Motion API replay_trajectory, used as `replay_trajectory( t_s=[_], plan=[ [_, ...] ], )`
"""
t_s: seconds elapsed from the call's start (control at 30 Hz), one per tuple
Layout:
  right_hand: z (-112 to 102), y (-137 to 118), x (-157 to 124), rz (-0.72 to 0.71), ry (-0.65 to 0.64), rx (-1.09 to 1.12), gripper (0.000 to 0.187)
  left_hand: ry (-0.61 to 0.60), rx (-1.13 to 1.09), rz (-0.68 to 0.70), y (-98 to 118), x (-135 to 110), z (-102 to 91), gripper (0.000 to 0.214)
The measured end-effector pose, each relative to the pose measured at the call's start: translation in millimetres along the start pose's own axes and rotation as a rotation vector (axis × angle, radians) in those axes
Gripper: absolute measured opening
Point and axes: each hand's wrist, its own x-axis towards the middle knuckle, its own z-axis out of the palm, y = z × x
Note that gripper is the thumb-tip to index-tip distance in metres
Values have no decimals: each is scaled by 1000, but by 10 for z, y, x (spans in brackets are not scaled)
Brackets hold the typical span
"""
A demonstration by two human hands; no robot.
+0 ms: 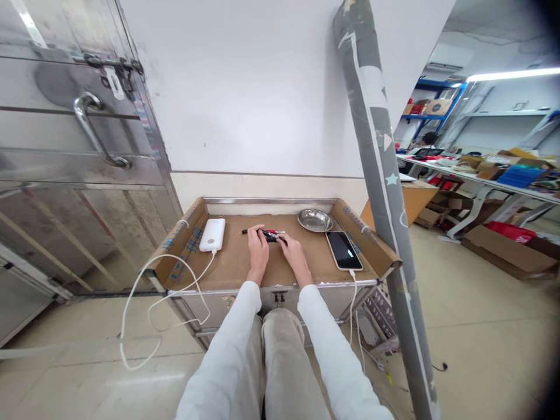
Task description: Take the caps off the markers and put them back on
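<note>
Several slim pens (273, 235), mostly black with some red, lie crosswise in a small bunch over the middle of the cardboard-covered top (236, 268). My left hand (258, 248) is closed around their left part, and a black end sticks out past its fingers. On the other side, my right hand (293, 253) pinches the right end of the bunch. Fingers hide part of the pens, so I cannot tell how each one is held. A shallow metal dish (315, 220) sits at the back right, apart from both hands.
To the left, a white power bank (212, 235) trails a looping white cable (199, 283). A phone (344, 251) with a cable plugged in lies to the right. Folded cardboard walls edge both sides. A tall grey wrapped roll (380, 140) leans at the right; a metal door (83, 192) stands left.
</note>
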Motion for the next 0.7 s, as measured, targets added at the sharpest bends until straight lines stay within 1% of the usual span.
replay_trajectory(
  t_s=[0.33,0.53,0.7],
  plan=[
    [-7,-22,-11,9,2,-7,21,23,22,-13,9,4,-13,17],
    [-23,-50,-12,-9,-3,38,21,89,27,-17,2,8,-17,17],
    [-13,-28,-4,2,-29,50,22,74,25,-12,0,12,-17,16]
  ],
)
